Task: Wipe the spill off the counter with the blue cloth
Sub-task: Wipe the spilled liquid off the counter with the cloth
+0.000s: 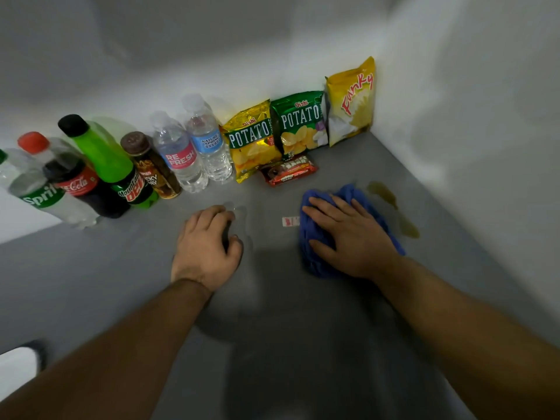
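On the grey tabletop [288,298], near its right rear corner:

- Blue cloth [318,259]: bunched, lying flat under the right hand [354,237]; palm pressed down on it, fingers spread, so the grip is a flat press rather than a pinch
- Spill [391,201]: brownish streak with a second patch nearer the camera, just beside the cloth's right edge, between cloth and right wall; seemingly not yet covered
- Left hand [206,247]: resting on bare tabletop, fingers curled loosely, holding nothing
- Small white-and-red scrap [289,221]: touching or almost touching the cloth's left edge
- Rear row along the wall: soda bottles [100,168], water bottles [194,147], chip bags [300,125], snack bar wrapper [289,171]

Step in hand, as judged: sweep the cloth rightward over the streak. Best done with even palm pressure, cloth kept bunched beneath the hand, stroke running along the streak's length and then drawn back toward the body to gather the liquid, not spread it.

Room: right wall close behind the spill, so the stroke will be short; wrapper and bags near the far end; open tabletop lies toward the camera and between the hands
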`<state>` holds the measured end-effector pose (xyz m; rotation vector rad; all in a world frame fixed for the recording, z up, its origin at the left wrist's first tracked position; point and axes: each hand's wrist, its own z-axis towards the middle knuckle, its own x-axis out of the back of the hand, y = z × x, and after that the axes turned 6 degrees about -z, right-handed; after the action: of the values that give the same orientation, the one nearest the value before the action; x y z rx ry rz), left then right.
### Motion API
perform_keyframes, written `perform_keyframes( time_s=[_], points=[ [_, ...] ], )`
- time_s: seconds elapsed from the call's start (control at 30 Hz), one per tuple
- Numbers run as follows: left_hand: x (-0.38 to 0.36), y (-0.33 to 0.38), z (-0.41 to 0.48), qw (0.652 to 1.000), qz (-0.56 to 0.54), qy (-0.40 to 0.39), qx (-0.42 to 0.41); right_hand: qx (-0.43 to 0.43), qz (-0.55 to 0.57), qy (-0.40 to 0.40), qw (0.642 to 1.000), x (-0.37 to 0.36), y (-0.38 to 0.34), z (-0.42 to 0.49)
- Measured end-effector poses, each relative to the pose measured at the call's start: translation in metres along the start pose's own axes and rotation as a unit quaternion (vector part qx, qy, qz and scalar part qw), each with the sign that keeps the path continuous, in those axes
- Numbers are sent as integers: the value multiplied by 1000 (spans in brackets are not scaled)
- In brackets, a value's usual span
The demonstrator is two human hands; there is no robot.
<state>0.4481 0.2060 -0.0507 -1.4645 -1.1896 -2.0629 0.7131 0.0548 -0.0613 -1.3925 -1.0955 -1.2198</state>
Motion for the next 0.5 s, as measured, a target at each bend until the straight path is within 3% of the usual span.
perform_keyframes(
  time_s=[0.13, 0.27, 0.33, 0.43, 0.5],
  points=[
    [0, 3, -1, 1000, 1, 0, 1, -85, -10, 17, 996, 1, -23, 28],
    [3, 9, 0, 1000, 14, -16, 17, -29, 41, 0, 999, 1, -36, 11],
    [0, 25, 1, 1000, 6, -1, 18, -11, 129, -6, 992, 9, -30, -8],
    [-15, 73, -1, 996, -38, 28, -78, -72, 246, 77, 964, 21, -9, -50],
    [-30, 114, -6, 983, -68, 46, -164, -163, 219, 167, 947, 25, 18, -84]
  ],
)
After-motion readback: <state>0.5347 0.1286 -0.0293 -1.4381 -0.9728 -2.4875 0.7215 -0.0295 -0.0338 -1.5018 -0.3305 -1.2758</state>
